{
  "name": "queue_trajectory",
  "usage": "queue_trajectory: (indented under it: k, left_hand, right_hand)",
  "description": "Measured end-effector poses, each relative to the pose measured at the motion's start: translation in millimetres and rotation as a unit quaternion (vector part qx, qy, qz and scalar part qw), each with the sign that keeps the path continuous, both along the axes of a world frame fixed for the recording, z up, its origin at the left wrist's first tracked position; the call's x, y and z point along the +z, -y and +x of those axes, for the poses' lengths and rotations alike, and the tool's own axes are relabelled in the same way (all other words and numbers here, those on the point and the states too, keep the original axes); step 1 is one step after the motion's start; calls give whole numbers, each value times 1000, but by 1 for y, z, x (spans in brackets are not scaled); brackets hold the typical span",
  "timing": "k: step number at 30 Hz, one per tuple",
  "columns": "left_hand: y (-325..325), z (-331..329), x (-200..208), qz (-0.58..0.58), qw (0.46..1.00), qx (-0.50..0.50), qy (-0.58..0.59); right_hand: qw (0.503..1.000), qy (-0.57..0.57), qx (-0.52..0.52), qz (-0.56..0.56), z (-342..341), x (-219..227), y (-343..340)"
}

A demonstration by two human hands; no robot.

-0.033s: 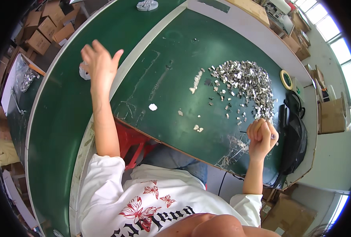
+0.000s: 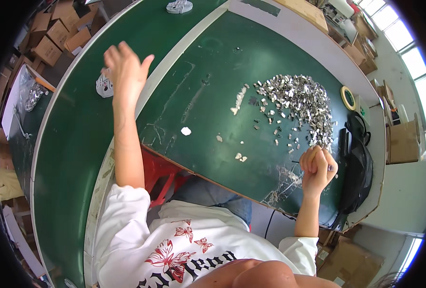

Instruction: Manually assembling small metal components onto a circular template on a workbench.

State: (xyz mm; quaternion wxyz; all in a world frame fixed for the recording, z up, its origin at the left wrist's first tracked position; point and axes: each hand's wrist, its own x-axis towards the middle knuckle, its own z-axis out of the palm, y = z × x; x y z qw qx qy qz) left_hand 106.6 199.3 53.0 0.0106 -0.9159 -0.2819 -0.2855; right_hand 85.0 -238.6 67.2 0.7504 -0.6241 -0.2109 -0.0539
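Over the green strip on the left, my left hand [image 2: 128, 72] is raised with its fingers spread and nothing in it. Right beside it lies a light grey moulded part [image 2: 104, 86], partly covered by the fingers. My right hand [image 2: 317, 168] is closed at the right of the green tabletop, around a thin dark stick-like tool [image 2: 331, 168]. One narrow tip pokes out to the left of the fist; the rest is hidden by the fingers. Just beyond that hand spreads a heap of small silvery metal clips [image 2: 299, 93], with several loose ones on its near side.
Another grey moulded part [image 2: 179, 6] lies at the far end of the strip. A pale raised divider [image 2: 181, 44] separates strip and tabletop. A black bag [image 2: 359, 168] and a yellow tape roll [image 2: 347, 98] lie along the right wall. White scraps [image 2: 186, 131] dot the tabletop.
My left hand has shifted slightly away from me and to the right, uncovering more of the grey moulded part. My right hand stays almost still, closed on the tool.
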Motion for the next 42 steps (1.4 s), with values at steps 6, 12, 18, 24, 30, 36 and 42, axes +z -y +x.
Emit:
queue_trajectory:
  k: [6, 12, 18, 24, 30, 36, 42]
  left_hand:
    - [-47, 157, -29, -39, 990, -129, -41]
    - [-110, 258, -86, -7, 984, -173, -47]
    - [-167, 292, -105, 108, 963, -243, -35]
    - [-121, 285, -65, -10, 974, -223, -27]
    - [-72, 236, -24, -56, 937, -333, 91]
    - [48, 129, 63, -220, 866, -415, 169]
    - [121, 36, 78, -142, 819, -552, 69]
  right_hand:
    - [975, 43, -25, -217, -6, 0, 17]
    - [930, 82, -58, -354, -8, 19, 3]
    - [894, 32, -57, -443, 13, 14, -5]
    - [880, 58, 7, -472, 38, 1, -37]
    - [846, 189, 27, -498, 71, -37, -63]
    - [873, 103, 35, -476, 66, -12, -44]
    - [947, -125, -22, -296, 41, 16, -12]
